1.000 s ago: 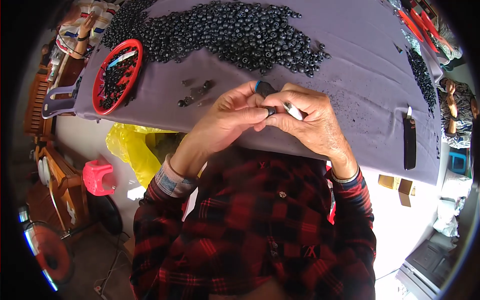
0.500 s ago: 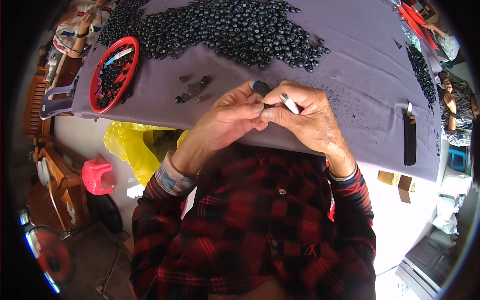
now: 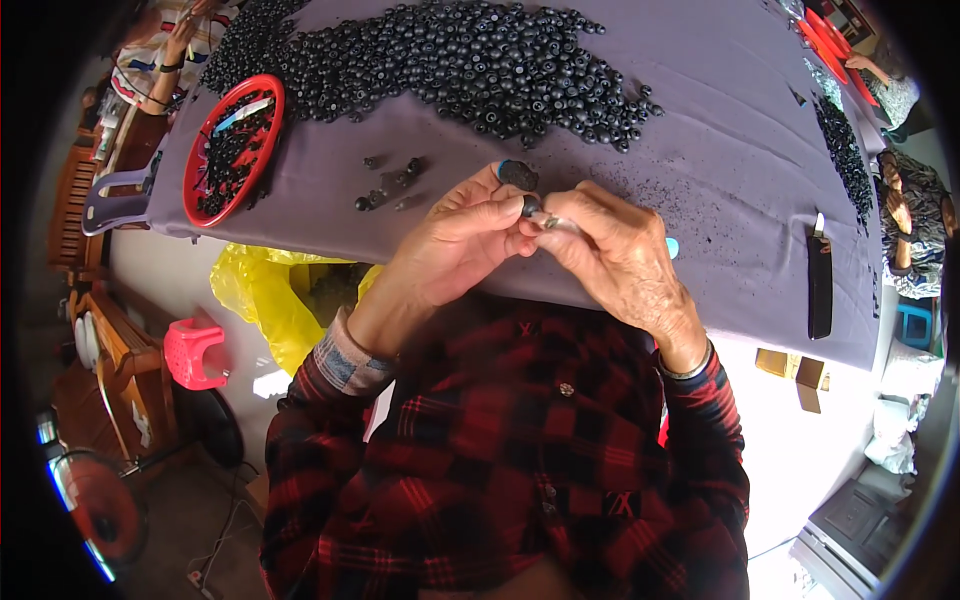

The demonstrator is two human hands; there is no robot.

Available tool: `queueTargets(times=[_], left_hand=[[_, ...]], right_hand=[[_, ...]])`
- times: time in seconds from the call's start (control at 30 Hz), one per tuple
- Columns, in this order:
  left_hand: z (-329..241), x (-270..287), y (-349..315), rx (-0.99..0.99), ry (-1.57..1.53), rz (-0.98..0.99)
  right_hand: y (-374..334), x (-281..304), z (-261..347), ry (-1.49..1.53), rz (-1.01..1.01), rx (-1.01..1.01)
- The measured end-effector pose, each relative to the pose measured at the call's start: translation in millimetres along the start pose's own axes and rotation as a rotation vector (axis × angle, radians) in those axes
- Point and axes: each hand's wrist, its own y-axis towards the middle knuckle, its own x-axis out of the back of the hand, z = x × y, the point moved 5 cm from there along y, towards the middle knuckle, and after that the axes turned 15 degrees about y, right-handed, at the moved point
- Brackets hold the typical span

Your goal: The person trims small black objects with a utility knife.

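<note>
Between the thumb and fingers of my left hand [image 3: 455, 235] is a small black round bead-like piece [image 3: 530, 206]. A dark cover with a blue edge [image 3: 517, 177] sits on one left fingertip. My right hand [image 3: 625, 255] is closed around a slim knife-like tool [image 3: 549, 222]; its pale tip meets the piece and its light-blue end [image 3: 672, 247] shows behind the hand. The palm hides most of the tool. Beyond my hands a large heap of similar black pieces [image 3: 470, 70] covers the far part of the purple cloth, with several loose pieces [image 3: 385, 190] to the left.
A red basket [image 3: 277, 130] at left holds black scraps and a light-coloured tool. Dark crumbs [image 3: 690, 205] lie right of my hands, and a black-handled knife [image 3: 820, 285] farther right. A yellow bag [image 3: 265, 300] hangs below the table edge. Other people sit at both far sides.
My right hand has turned over, swinging the tool's tip onto the black piece and its blue end out to the right. The piece now shows more plainly between the left fingers.
</note>
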Motion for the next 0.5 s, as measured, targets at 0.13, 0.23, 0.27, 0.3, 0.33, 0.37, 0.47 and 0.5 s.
queueTargets(times=[0.13, 0.23, 0.27, 0.3, 0.33, 0.37, 0.47, 0.5], left_hand=[[2.5, 3.6, 0.8, -0.005, 0.025, -0.019], [2.4, 4.1, 1.2, 0.001, 0.034, -0.007], [2.3, 4.2, 1.2, 0.003, 0.036, 0.002], [3.0, 5.5, 1.2, 0.003, 0.037, 0.001], [4.5, 6.6, 1.1, 0.004, 0.023, 0.016], [5.2, 7.0, 1.4, 0.004, 0.009, 0.034], [6.0, 8.6, 1.7, 0.008, 0.016, 0.021], [6.0, 8.7, 1.9, 0.007, 0.016, 0.021]], right_hand=[[0.1, -3.4, 1.7, -0.155, 0.032, -0.023], [0.2, -2.5, 1.8, -0.198, 0.073, 0.026], [0.1, -2.7, 1.0, -0.190, 0.069, 0.027], [-0.2, -3.0, 0.4, -0.182, 0.066, 0.029], [-0.6, -3.7, 0.1, -0.181, 0.066, 0.029], [-0.5, -3.5, 0.1, -0.155, 0.052, 0.025], [-1.5, -3.7, -1.9, -0.145, 0.040, 0.029], [-1.7, -3.8, -2.2, -0.160, 0.041, 0.037]])
